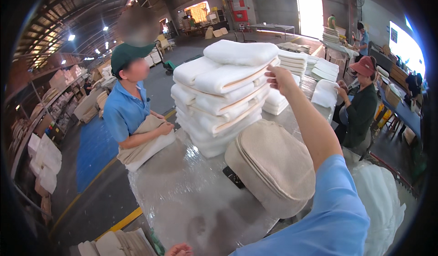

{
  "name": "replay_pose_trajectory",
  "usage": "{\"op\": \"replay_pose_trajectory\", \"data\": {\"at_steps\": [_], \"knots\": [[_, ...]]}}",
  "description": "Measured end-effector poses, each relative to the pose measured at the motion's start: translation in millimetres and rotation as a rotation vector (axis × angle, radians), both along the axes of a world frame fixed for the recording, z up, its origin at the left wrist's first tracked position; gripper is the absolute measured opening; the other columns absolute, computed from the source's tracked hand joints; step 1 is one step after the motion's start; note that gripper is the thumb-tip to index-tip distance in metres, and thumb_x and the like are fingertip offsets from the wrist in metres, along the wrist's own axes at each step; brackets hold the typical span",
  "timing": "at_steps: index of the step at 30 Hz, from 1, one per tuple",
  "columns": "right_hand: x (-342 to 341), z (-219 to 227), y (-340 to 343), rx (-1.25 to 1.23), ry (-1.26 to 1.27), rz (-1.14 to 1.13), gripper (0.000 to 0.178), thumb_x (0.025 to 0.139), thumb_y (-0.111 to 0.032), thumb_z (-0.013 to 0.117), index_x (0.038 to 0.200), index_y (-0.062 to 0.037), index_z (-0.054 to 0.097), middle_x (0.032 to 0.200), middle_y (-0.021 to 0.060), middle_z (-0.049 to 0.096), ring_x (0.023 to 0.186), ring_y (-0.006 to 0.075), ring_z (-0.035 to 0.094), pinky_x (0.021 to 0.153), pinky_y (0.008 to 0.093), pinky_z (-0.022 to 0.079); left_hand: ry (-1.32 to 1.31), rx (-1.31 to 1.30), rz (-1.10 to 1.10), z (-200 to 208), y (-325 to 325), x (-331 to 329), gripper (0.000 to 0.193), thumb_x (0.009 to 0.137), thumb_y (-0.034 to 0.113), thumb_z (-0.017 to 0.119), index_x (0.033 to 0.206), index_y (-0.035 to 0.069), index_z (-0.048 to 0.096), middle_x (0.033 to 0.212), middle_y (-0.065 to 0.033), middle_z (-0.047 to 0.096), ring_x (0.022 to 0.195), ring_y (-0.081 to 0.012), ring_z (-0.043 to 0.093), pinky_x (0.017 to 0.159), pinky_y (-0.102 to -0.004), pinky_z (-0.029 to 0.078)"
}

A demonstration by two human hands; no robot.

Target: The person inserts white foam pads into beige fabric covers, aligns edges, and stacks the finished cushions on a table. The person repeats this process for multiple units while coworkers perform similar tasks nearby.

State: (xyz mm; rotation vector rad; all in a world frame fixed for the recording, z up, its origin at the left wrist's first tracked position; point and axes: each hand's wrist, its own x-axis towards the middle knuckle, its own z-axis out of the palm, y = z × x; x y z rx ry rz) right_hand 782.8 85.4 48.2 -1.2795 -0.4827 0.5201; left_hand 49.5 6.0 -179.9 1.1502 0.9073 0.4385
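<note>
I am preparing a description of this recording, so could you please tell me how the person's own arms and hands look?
The right arm has a loose, light-blue short sleeve, with no marking visible on it; the forearm below is uncovered. The right hand is ungloved. The left hand shows only partly, also ungloved; its sleeve is out of view.

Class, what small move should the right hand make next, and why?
Probably pinch the edge of the tan-edged white padded piece near the top of the tall white stack: the bare right hand is at its right side, half-curled, while the bare left hand sits apart, low in view.
</note>
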Motion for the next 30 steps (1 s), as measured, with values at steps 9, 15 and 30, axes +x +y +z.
{"op": "replay_pose_trajectory", "data": {"at_steps": [9,15,30], "knots": [[97.8,26.1,110.3,-0.078,0.236,-0.297,0.042,0.096,-0.048,0.078,0.091,-0.0109,0.060,0.078,0.0032,0.057,0.060,0.0152,0.052,0.054,0.0332,0.044,0.150,-0.350,0.375,-73.1,-47.3,17.2,0.053,0.108,0.034,0.067,0.148,0.002,0.055,0.145,-0.0148,0.063,0.122,-0.0258,0.068,0.102,-0.0408,0.056],[90.3,63.1,162.1,-0.040,0.198,-0.400,0.063,0.084,-0.060,0.086,0.115,-0.0102,0.063,0.097,0.0075,0.052,0.069,0.0194,0.050,0.061,0.0404,0.054,0.223,-0.433,0.428,-78.0,-34.8,28.4,0.053,0.108,0.034,0.067,0.148,0.002,0.056,0.144,-0.0148,0.064,0.122,-0.0258,0.068,0.102,-0.0410,0.056],[110.9,81.8,155.9,0.394,0.124,-0.632,0.071,0.066,-0.008,0.084,0.124,0.0179,0.054,0.122,0.0263,0.067,0.110,0.0381,0.071,0.096,0.0453,0.059,0.249,-0.386,0.315,-94.2,-15.4,35.9,0.052,0.108,0.035,0.067,0.146,0.002,0.056,0.142,-0.0148,0.065,0.122,-0.0259,0.068,0.102,-0.0415,0.057]]}}
